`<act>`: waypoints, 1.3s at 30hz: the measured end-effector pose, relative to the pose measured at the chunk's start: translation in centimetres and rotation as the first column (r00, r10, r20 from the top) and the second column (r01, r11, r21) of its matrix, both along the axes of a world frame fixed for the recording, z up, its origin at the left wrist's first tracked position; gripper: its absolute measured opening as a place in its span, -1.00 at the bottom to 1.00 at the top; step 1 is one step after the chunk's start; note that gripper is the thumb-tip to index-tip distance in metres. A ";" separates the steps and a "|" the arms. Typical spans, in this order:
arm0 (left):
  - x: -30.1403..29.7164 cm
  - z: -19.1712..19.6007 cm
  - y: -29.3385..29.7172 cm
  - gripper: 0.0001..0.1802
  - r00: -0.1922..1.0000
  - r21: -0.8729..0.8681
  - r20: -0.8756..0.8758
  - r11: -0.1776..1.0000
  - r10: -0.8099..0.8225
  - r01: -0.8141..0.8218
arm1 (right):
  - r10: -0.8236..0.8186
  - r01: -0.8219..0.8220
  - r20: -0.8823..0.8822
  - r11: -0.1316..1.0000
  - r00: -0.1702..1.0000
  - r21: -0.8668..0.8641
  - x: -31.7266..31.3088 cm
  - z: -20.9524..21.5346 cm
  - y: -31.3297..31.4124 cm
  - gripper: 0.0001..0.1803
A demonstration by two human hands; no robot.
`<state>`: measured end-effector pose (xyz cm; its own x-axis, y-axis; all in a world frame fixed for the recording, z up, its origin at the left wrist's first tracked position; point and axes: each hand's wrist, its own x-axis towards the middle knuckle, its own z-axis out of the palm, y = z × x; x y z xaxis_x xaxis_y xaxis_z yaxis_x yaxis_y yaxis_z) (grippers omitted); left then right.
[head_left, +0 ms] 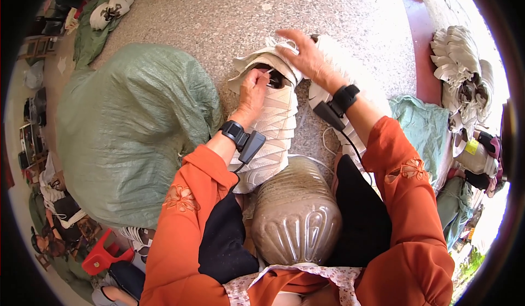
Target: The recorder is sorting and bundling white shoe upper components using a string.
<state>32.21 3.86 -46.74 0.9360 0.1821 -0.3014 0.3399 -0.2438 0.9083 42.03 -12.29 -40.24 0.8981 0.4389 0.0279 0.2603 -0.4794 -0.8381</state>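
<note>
A long nested stack of cream-white shoe uppers [270,117] lies on the floor in front of me, its dark opening at the far end. At that opening, the fingers of my left hand [252,94] are pinched together, with what looks like a thin white lace [269,71] at their tips. My right hand [310,60] hovers just beyond, over the stack's far right edge, its fingers spread and nothing seen in them. A second white stack of uppers [340,60] lies to the right, partly behind my right forearm.
A bulky green woven sack [131,136] stands at left. Between my knees is a ribbed brownish jar [298,213]. More stacked uppers [458,60] and a pale green cloth [418,125] are at right. A red plastic stool [101,257] stands lower left.
</note>
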 end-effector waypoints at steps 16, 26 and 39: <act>-3.3 10.7 3.4 -0.84 0.989 -0.261 0.046 0.954 -0.139 0.146 | 0.358 -0.172 0.417 0.891 0.836 -0.421 -1.0 -3.0 -1.6 -0.50; -4.5 15.7 7.7 -0.80 0.983 -0.669 0.154 0.743 0.102 0.027 | 0.487 -0.487 0.199 0.872 0.850 -0.053 -6.3 1.9 2.0 -0.57; -11.2 9.5 2.6 -0.77 0.780 0.419 -0.001 0.708 -0.626 0.569 | 0.157 -0.051 0.325 0.949 0.933 -0.312 -2.8 -3.4 0.1 -0.88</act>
<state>21.00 6.47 -37.22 0.9124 -0.3582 -0.1981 -0.1112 -0.6826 0.7222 39.24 -12.18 -43.68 0.8055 0.5647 0.1797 0.5663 -0.6442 -0.5141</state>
